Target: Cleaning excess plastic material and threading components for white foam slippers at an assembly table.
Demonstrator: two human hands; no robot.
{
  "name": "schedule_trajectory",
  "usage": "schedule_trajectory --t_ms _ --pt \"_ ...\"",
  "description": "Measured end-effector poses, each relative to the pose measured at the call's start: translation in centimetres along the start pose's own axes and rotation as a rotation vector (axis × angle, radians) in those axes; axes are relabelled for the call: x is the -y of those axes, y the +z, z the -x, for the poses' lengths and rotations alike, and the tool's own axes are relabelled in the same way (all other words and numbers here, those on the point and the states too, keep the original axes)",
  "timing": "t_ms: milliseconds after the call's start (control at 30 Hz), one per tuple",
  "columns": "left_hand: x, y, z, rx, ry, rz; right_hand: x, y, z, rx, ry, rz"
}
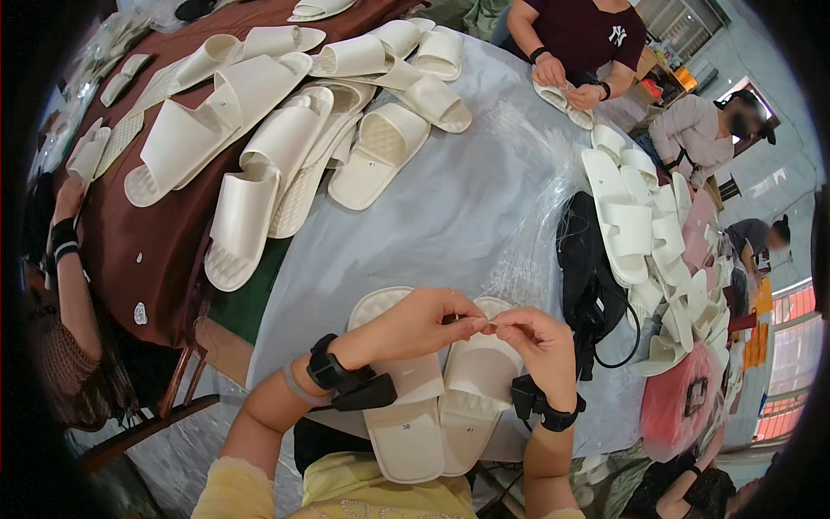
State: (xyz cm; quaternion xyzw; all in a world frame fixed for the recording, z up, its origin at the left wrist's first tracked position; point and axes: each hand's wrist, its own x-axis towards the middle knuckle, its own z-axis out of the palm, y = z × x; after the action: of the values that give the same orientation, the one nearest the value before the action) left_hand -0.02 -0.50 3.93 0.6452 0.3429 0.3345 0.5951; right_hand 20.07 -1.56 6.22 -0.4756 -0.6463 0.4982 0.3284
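Observation:
A pair of cream slippers lies side by side at the table's near edge, soles down, a left slipper point(405, 432) and a right slipper point(467, 432). Over their straps my left hand point(419, 324) and my right hand point(538, 342) meet, thumbs and forefingers pinched together tip to tip. Whatever sits between the fingertips is too small to make out. Both hands are closed and lifted above the slippers. Just beyond my right hand, a spread of thin clear plastic strands point(527, 246) lies on the grey-covered table point(406, 233).
Many cream slippers point(259, 186) are heaped at the far left, partly on a brown cloth point(112, 251). Another slipper pile point(661, 233) stands at right, beside a black bag point(588, 268) and a pink plastic-wrapped bundle point(679, 406). Across the table a person point(584, 43) handles slippers; others work around.

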Motion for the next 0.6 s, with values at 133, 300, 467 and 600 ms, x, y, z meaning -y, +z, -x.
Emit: schedule_trajectory --t_ms 133,300,467,600 --pt "0.47 -0.02 -0.04 0.004 -0.009 0.032 0.06 0.16 0.02 -0.063 0.039 -0.088" --pt "0.49 0.12 -0.05 0.015 -0.039 0.052 -0.40 0.08 -0.04 0.003 0.000 -0.012" --pt "0.58 0.22 0.02 0.033 0.004 0.012 0.16 0.21 0.06 0.002 -0.027 0.050" --pt "0.28 0.31 -0.16 0.045 -0.012 0.006 0.01 0.16 0.34 -0.006 -0.082 0.190"
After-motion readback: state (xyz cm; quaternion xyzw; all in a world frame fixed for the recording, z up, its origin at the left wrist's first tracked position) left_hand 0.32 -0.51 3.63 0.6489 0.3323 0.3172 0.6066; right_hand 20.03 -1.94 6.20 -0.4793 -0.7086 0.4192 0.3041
